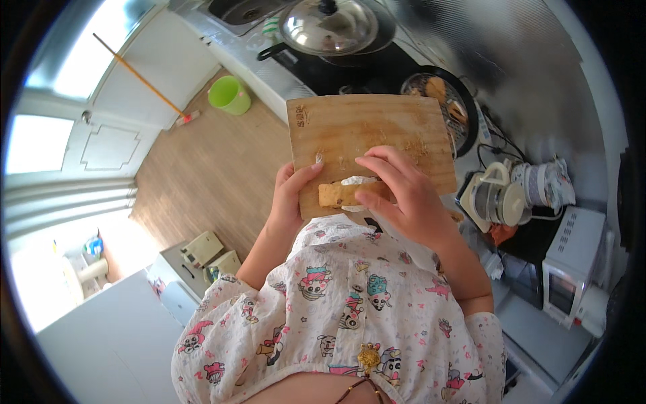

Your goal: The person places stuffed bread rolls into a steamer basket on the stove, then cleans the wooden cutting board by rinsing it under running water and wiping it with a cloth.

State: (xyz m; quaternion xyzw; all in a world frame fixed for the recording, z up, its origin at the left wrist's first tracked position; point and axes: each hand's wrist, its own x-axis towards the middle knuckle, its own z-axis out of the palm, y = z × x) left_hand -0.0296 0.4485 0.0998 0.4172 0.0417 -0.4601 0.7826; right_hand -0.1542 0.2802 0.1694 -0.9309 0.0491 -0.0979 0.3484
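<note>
A wooden cutting board [363, 126] is held level in front of my body, with damp marks and crumbs on its surface. My left hand [295, 189] grips its left edge, thumb on top. Near the edge closest to me lies a browned piece of bread or cake [333, 195], with white cream or filling [357, 180] showing along both long sides. Over its right end is my right hand [404, 197], fingers apart and curved; the fingertips are close to the piece, and whether they touch it I cannot tell.
Beyond the board is a cooktop with a lidded pan [328, 30]. A black pan [472, 118] holding a rack with food pieces stands at the right, near a glass jug [497, 202] and a white microwave [573, 262]. A green bucket [229, 96] stands on the floor.
</note>
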